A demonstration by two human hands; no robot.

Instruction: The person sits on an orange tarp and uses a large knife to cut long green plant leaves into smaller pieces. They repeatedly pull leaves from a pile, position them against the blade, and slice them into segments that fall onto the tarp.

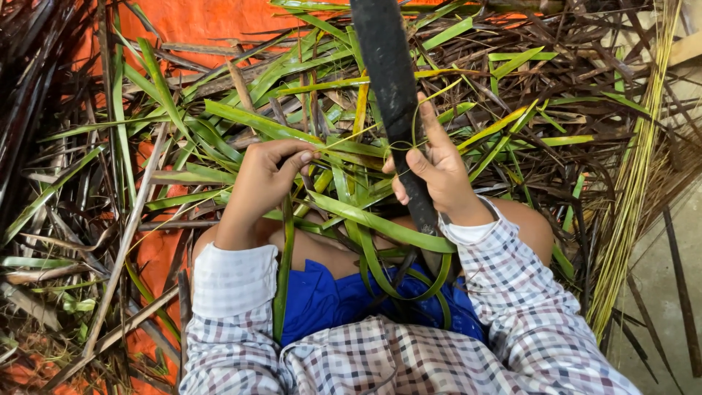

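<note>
My left hand (265,179) is closed into a fist around a long green palm leaf strip (351,212) that runs across my lap. My right hand (436,170) is beside a long dark blade (387,80) that stands upright from my lap toward the top of the view; its thumb presses the blade and its fingers pinch a thin yellow-green leaf rib (365,133) stretched between both hands. Checked sleeves cover both forearms. Blue cloth (329,300) covers my lap under the leaves.
A thick heap of green and dried brown leaf strips (183,139) lies all around on an orange tarp (197,22). A bundle of thin pale ribs (636,168) lies at the right. Bare grey floor (658,292) shows at the lower right.
</note>
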